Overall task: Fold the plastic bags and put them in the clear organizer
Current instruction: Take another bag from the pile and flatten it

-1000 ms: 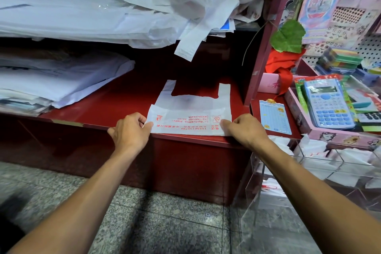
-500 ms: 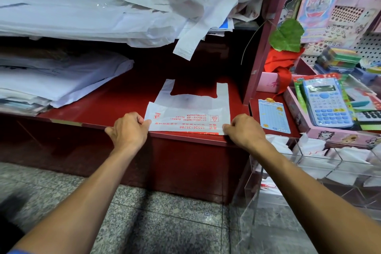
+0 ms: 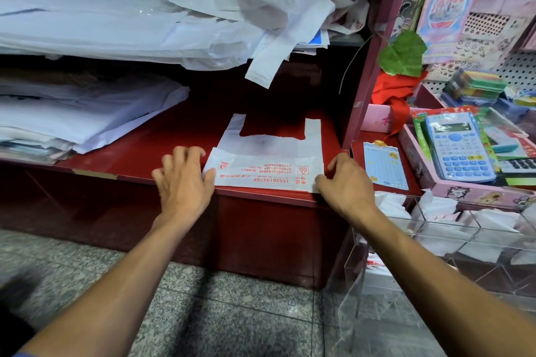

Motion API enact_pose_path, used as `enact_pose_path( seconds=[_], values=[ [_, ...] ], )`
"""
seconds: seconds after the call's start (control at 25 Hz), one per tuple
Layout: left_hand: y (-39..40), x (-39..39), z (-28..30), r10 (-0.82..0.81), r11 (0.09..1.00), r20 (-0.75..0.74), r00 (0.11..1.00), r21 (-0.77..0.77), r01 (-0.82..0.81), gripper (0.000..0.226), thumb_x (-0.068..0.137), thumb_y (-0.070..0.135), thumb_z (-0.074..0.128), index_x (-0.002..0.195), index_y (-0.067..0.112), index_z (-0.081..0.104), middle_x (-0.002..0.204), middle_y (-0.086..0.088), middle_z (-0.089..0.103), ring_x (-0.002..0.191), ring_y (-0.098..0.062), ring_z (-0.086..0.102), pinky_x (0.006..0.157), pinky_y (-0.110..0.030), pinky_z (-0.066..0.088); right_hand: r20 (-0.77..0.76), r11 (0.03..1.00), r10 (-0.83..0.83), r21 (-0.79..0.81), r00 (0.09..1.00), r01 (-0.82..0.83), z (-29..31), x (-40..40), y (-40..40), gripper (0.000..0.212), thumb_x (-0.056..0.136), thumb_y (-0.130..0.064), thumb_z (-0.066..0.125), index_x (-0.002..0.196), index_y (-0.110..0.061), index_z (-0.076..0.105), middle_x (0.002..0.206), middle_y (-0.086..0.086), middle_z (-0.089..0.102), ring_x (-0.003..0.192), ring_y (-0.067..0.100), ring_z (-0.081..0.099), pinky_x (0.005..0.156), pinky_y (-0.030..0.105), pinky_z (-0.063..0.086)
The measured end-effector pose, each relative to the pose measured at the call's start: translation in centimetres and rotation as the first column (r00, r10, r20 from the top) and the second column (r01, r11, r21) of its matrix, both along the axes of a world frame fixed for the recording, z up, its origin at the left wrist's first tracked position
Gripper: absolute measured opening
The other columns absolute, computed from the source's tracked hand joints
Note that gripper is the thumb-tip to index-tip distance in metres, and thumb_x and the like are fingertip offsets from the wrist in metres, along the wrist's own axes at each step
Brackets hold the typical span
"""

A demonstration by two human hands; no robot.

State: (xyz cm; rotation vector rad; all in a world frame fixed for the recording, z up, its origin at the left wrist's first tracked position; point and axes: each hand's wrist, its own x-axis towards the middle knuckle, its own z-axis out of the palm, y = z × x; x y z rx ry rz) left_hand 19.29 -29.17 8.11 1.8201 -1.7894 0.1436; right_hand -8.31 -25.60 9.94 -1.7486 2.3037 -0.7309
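- White plastic bag (image 3: 266, 162) lies flat at the red shelf's (image 3: 162, 151) near edge, its bottom folded up.
- I see my left hand (image 3: 184, 182) spread, fingers released, thumb touching the fold; my right hand (image 3: 346, 182) pinches the right corner.
- Next, I judge: fold again, then carry it right to the clear organizer (image 3: 452, 243).

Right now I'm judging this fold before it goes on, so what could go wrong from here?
1. The plastic bag lies at the red shelf's front edge; a push could slide it off.
2. The left hand is spread, only its thumb touching the bag, while the right hand holds the other corner, so the fold may skew.
3. The bag handle hanging from above could snag.
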Motion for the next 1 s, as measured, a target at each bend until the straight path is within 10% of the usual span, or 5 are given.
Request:
enact_pose_path(
  seconds=[0.12, 0.32, 0.52, 0.8, 1.0],
  values=[
    [0.0, -1.2, 0.1, -0.299, 0.954, 0.064, 0.952, 0.008, 0.299, 0.036, 0.092, 0.026, 0.063, 0.127, 0.018, 0.059, 0.141, -0.005, 0.050, 0.129, -0.027, 0.044, 0.105, -0.046, 0.029, -0.378, 0.953, 0.097, -0.231, 0.921, -0.195, -0.6, 1.8, 0.5, 0.029, 0.087, -0.026, 0.056, 0.112, -0.010, 0.057, 0.111, 0.011, 0.058, 0.097, 0.032, 0.053, 0.080, 0.042, 0.042],
    [-0.1, -3.1, -1.5, -0.462, 0.854, -0.061, 0.885, 0.239, 0.462, 0.042, 0.102, 0.025, 0.048, 0.144, 0.019, 0.049, 0.156, -0.003, 0.038, 0.147, -0.018, 0.027, 0.122, -0.034, 0.016, -0.406, 0.877, 0.448, 0.025, 0.796, -0.480, -1.8, 5.4, 1.0, 0.049, 0.104, -0.031, 0.032, 0.149, -0.012, 0.036, 0.159, 0.011, 0.027, 0.148, 0.032, 0.019, 0.121, 0.048, 0.016],
    [0.2, -3.6, -1.4, -0.528, 0.785, -0.050, 0.848, 0.353, 0.510, 0.045, 0.104, 0.041, 0.034, 0.149, 0.038, 0.036, 0.162, 0.004, 0.022, 0.152, -0.022, 0.011, 0.122, -0.041, 0.008, -0.383, 0.857, 0.510, 0.149, 0.770, -0.494, -2.3, 6.1, 0.9, 0.065, 0.104, -0.045, 0.020, 0.157, -0.012, 0.006, 0.165, 0.009, -0.007, 0.151, 0.026, -0.013, 0.122, 0.043, -0.008],
    [0.7, -2.7, -1.0, -0.531, 0.745, 0.091, 0.843, 0.524, 0.413, 0.054, 0.099, 0.060, 0.034, 0.146, 0.062, 0.007, 0.165, 0.004, -0.008, 0.150, -0.021, -0.017, 0.119, -0.047, -0.011, -0.383, 0.870, 0.454, 0.386, 0.804, -0.307, -2.2, 3.9, 1.1, 0.098, 0.094, -0.058, 0.047, 0.155, -0.012, -0.015, 0.162, 0.016, -0.018, 0.149, 0.034, -0.016, 0.122, 0.048, -0.004],
    [1.2, -3.6, -0.8, -0.591, 0.701, 0.172, 0.789, 0.593, 0.396, 0.051, 0.098, 0.064, 0.026, 0.139, 0.070, -0.003, 0.163, 0.005, -0.018, 0.148, -0.033, -0.023, 0.115, -0.059, -0.011, -0.540, 0.918, 0.393, 0.190, 0.744, -0.347, -1.7, 4.4, 1.8, 0.098, 0.091, -0.062, 0.046, 0.155, -0.009, -0.006, 0.162, 0.019, -0.014, 0.149, 0.039, -0.016, 0.122, 0.051, -0.005]
  ],
)
